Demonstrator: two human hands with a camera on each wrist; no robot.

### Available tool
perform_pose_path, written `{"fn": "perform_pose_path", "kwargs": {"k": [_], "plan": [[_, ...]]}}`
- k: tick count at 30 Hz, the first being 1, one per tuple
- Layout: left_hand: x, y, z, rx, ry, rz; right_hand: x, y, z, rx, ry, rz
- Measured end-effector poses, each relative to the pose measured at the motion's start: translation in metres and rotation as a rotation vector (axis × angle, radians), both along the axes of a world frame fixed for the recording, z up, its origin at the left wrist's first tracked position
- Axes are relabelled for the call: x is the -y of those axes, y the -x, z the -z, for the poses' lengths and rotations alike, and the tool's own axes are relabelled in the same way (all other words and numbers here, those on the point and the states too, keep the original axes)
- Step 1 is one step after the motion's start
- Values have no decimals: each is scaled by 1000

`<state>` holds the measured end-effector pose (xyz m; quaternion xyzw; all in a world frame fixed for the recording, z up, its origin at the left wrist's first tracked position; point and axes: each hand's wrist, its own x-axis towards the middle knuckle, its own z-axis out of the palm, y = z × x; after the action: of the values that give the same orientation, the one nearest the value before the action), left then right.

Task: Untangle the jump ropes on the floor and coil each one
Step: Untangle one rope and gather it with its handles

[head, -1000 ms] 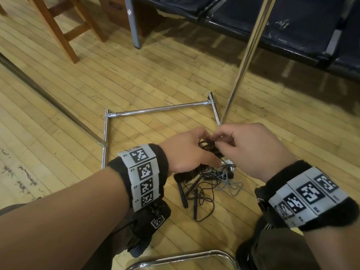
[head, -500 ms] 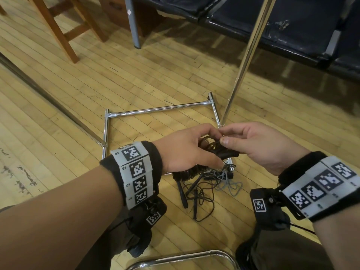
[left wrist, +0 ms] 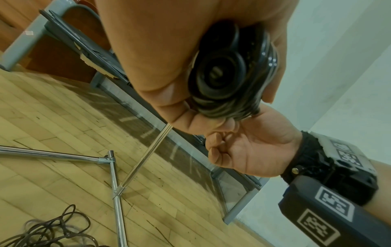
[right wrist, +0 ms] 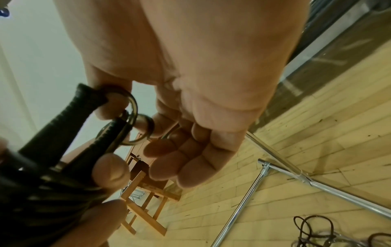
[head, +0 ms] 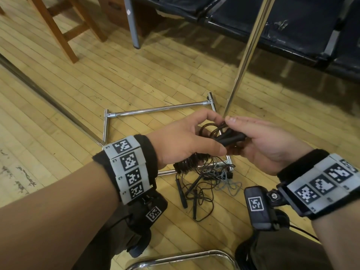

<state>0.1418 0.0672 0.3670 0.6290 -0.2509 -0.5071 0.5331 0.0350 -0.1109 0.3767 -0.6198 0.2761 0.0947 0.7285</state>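
Note:
My left hand (head: pixel 215 133) grips a coiled dark jump rope (head: pixel 192 162) above the floor; the coil's end fills the left wrist view (left wrist: pixel 224 73). Its two black handles (head: pixel 229 138) stick out toward my right hand (head: pixel 239 136), which lies palm up and pinches them at the ends. In the right wrist view a rope loop (right wrist: pixel 132 107) hooks round a right finger beside the handles (right wrist: pixel 61 127). A tangle of other ropes (head: pixel 200 186), with black handles and a grey cord (head: pixel 230 187), lies on the wooden floor under my hands.
A chrome tube frame (head: pixel 155 110) lies on the floor behind the tangle, and a slanted chrome pole (head: pixel 247 53) rises from it. A wooden chair (head: pixel 64 36) stands far left, a black bench (head: pixel 272 22) at the back. Another chrome tube (head: pixel 175 258) curves near my knees.
My right hand has turned from palm down over the bundle to palm up beside it, drawing the handles out to the right. The left hand keeps its grip on the coil.

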Motion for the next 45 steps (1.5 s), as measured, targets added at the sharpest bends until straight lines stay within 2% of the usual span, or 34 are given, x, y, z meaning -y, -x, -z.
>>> {"fn": "perform_pose_path", "kwargs": {"k": [5,16,22,23,26,28,30,33,35,37,41,45], "plan": [[0,1,-3,-11,28,14,0,-3,-2,1,-12,100],[4,5,-9,25,-36,21,0,-3,2,131,24,137],[2,8,-7,177,-129,32,0,-2,0,89,51,66],[2,9,-7,234,-154,28,0,-2,2,93,87,49],[3,8,-6,435,-246,32,-2,-2,9,54,396,-28],[3,7,-6,523,-276,39,-4,-3,11,47,518,-64],[2,6,-5,557,-268,46,-5,-3,11,73,469,-29],[0,7,-3,573,-224,36,-8,-1,13,8,184,-14],[0,7,-3,622,-224,45,-11,-1,15,-34,79,-22],[0,8,-1,674,-254,62,-13,-1,19,-23,209,-47],[1,9,4,774,-360,87,-16,-1,25,44,668,-144],[2,4,2,766,-386,55,-19,0,24,141,771,-143]]}}
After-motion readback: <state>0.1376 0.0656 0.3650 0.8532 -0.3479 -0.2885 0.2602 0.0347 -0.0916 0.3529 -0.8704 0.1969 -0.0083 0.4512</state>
